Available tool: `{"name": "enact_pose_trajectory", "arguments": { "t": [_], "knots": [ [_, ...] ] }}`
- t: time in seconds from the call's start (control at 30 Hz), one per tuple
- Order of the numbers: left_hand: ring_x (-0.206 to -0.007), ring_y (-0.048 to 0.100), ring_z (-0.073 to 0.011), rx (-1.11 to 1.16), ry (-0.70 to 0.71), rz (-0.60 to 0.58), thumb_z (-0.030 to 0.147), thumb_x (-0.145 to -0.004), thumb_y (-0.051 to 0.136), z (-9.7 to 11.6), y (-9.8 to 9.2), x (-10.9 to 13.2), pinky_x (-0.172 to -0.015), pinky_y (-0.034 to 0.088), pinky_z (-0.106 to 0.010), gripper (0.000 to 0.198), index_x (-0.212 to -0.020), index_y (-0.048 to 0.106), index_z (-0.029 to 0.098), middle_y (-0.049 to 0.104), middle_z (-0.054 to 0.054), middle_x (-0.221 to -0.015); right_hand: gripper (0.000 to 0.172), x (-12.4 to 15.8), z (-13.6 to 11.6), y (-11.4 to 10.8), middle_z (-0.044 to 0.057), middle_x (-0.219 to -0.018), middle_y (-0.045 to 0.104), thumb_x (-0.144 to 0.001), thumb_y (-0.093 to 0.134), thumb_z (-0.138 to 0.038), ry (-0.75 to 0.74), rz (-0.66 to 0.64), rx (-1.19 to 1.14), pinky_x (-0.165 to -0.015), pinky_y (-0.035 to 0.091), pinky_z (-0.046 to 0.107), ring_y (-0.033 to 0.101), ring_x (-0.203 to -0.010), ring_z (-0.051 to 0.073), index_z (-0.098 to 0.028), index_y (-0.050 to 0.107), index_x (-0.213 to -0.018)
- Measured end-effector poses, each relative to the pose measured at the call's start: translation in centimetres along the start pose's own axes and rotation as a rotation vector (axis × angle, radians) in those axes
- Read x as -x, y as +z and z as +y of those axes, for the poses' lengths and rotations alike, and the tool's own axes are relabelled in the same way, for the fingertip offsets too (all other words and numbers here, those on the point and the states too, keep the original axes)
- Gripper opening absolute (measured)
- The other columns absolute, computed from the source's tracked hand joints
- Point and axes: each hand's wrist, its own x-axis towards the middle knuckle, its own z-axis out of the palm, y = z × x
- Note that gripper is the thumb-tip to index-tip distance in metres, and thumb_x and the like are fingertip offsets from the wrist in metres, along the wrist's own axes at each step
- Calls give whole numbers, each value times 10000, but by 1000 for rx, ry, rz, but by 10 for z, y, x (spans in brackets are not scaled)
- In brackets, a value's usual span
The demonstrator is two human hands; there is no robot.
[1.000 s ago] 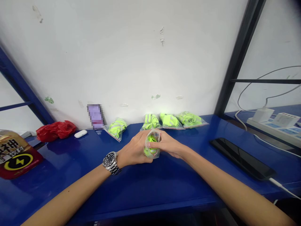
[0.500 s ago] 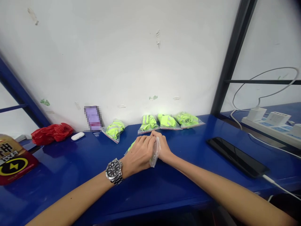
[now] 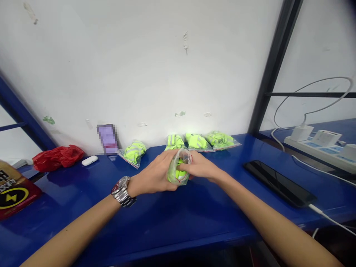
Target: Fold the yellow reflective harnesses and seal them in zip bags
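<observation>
Between my hands a clear zip bag [image 3: 172,174] faces me with its mouth open. Inside it lies a bundled neon-yellow reflective vest or strap [image 3: 182,174]; its exact kind is hidden. My left hand [image 3: 155,172], with a metal watch at the wrist, is wrapped round the bag's left side. My right hand [image 3: 201,165] grips the bag's right side, its thumb reaching into the mouth onto the yellow fabric. Behind them, along the wall, several similar filled bags lie, among them a left one [image 3: 135,151], a middle one [image 3: 197,141] and a right one [image 3: 222,139].
On the blue table [image 3: 155,230] a black phone [image 3: 278,181] lies at right, plugged into a cable. A power strip [image 3: 330,146] with chargers stands beyond it. At left are a red plastic bag [image 3: 58,157], a white case [image 3: 89,160], a propped phone [image 3: 108,139] and a drink bottle [image 3: 16,193].
The bag has turned so its open mouth faces me and the yellow fabric shows inside. My right thumb has moved into the mouth, and my left hand has shifted left.
</observation>
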Motion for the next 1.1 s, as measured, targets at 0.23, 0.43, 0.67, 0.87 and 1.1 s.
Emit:
{"name": "enact_pose_trajectory", "arguments": {
  "t": [0.23,0.43,0.67,0.87,1.1],
  "knots": [
    [-1348,338,-291,49,-81,156,368,-808,660,0,-18,14,-1066,399,-478,921,-1470,28,268,269,-151,-1482,395,17,-24,-13,0,-763,611,-761,486,-213,-136,418,283,-572,382,288,503,-514,141,-230,418,-1150],
    [-1241,460,-258,-174,9,113,382,-881,566,11,-45,18,-1051,414,-441,262,-1092,550,227,286,-100,-1421,265,23,-36,-36,55,-968,617,-816,404,-112,-416,212,500,-683,399,297,573,-746,167,-221,597,-961],
    [-775,554,-153,-440,-78,-105,464,-934,425,20,-84,15,-760,474,-326,329,-1031,608,208,527,-85,-1097,205,29,-59,-63,40,-849,649,-884,488,-277,-389,-169,604,-696,388,315,558,-782,194,-237,689,-890],
    [-703,498,-128,-369,-23,-178,399,-948,413,10,-97,10,-669,432,-276,303,-975,637,196,510,-82,-1035,158,19,-61,-67,55,-880,657,-837,602,-334,-472,-199,554,-659,403,310,563,-738,179,-235,720,-870],
    [-828,528,-146,-1,-154,-3,434,-896,523,5,-102,10,-709,473,-262,262,-901,646,204,526,-49,-954,193,12,-45,-72,62,-970,674,-823,628,-374,-448,-47,254,-669,475,314,607,-825,190,-238,734,-910]
  ]
}}
